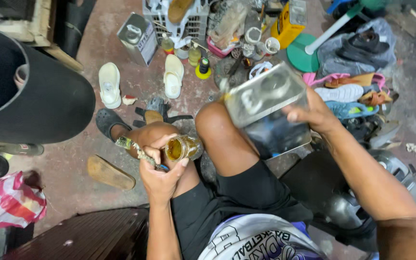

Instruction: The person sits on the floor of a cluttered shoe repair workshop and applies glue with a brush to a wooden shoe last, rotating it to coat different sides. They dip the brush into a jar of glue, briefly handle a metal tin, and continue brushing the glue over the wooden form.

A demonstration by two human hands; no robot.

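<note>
Seated person on a workshop floor (73, 173), seen from above the head. Two hands are in view, each holding one container.

Left hand (162, 175): fingers curled tight around one small glass jar (181, 148) of amber liquid, with one thin brush (138, 150) clamped against the palm by the same fingers. The jar rests against the left knee, tipped so that its open mouth faces up toward the viewer; its long axis runs roughly left to right, base toward the right knee. The brush lies slantwise, its crusted tip pointing up and left past the knee, its handle end tucked down under the fingers.

Right hand (314, 113): fingers and thumb closed on the right end of one rectangular metal can (266, 96), held in the air over the right knee. The can's long axis slopes from lower left to upper right, its top face with the handle and cap turned toward the viewer, and its lower left corner tipped downward, above and to the right of the jar and not touching it.

Floor beyond the knees: two white clogs (109, 84), lying side by side with a gap between them, toes away from the person; one second rectangular can (138, 31) standing behind them; one white plastic crate (176, 19); one yellow container (287, 21); one loose brown sole (109, 172) near the left foot; a heap of shoes (357, 91) at right, too jumbled to count.
</note>
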